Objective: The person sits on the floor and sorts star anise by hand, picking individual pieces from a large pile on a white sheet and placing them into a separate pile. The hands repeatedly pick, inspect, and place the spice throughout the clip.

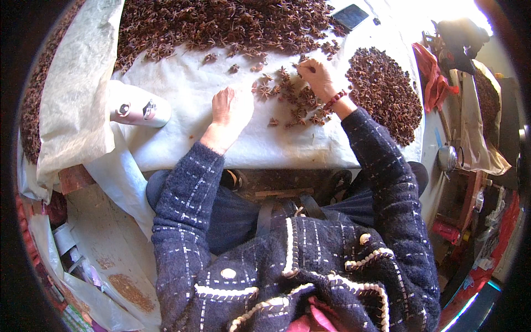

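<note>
On a white cloth before me lie many star anise pods. My left hand [232, 106] is curled above the cloth, left of a loose group of star anise pods [264, 89]; strong light washes out its fingers, and what they hold cannot be made out. My right hand [318, 76], with a red bead bracelet [335, 99] at its wrist, is bent over the upper end of the same group, fingertips drawn together near a pod. A large pile of star anise [215, 25] spreads along the far side. Another heap of star anise [383, 95] lies right of my right hand.
A pale patterned cup or canister [141, 108] lies at the left, beside a woven white sack [79, 91]. A dark flat device, likely a phone [350, 16], rests at the far right. Beyond the cloth's right edge are a red plastic bag [433, 81] and a metal kettle or pot [448, 157].
</note>
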